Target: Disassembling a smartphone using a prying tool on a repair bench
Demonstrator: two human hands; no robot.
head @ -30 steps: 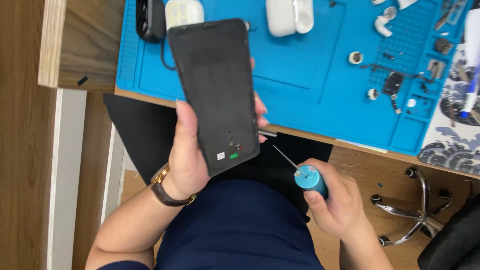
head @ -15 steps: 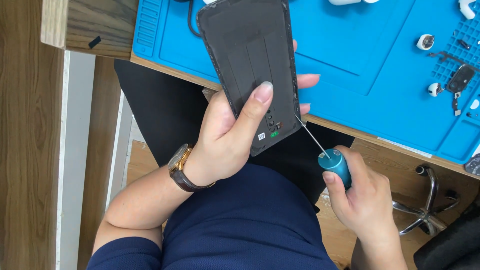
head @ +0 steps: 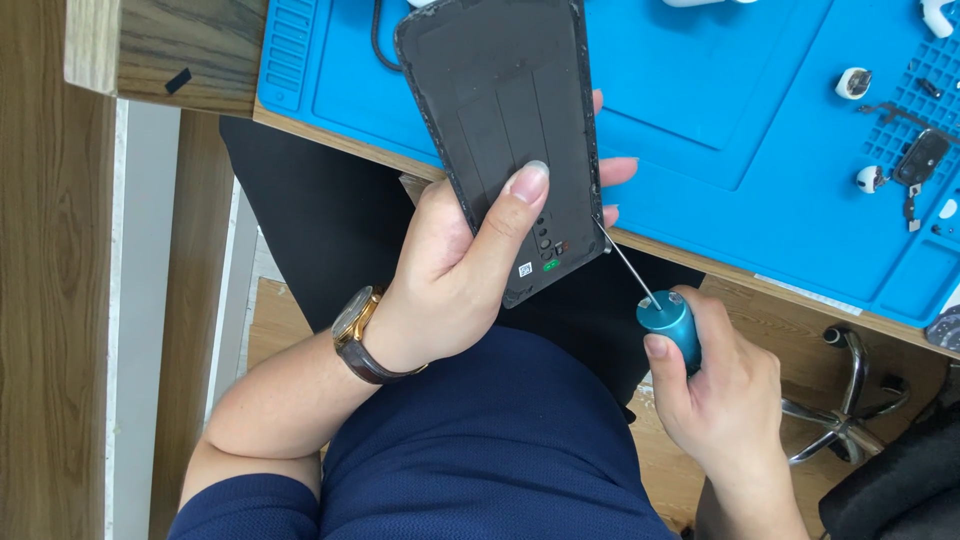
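Dark phone panel [head: 505, 120], top cut off, gripped by left hand [head: 455, 275]; right hand [head: 720, 390] clasps teal screwdriver [head: 668, 318], tip hidden at the panel's edge.

The phone back panel [head: 505, 120] in my left hand [head: 450, 280] looks like matt dark plastic, faintly dusty. My right hand [head: 715, 385] grips a screwdriver [head: 668, 318] of smooth satin-blue metal with a thin bright steel shaft. The mat [head: 690, 110] looks like matt blue rubber over grained wood.

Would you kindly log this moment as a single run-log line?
left hand: grips dark phone panel | right hand: holds blue screwdriver, tip at panel's lower right edge | below: blue mat
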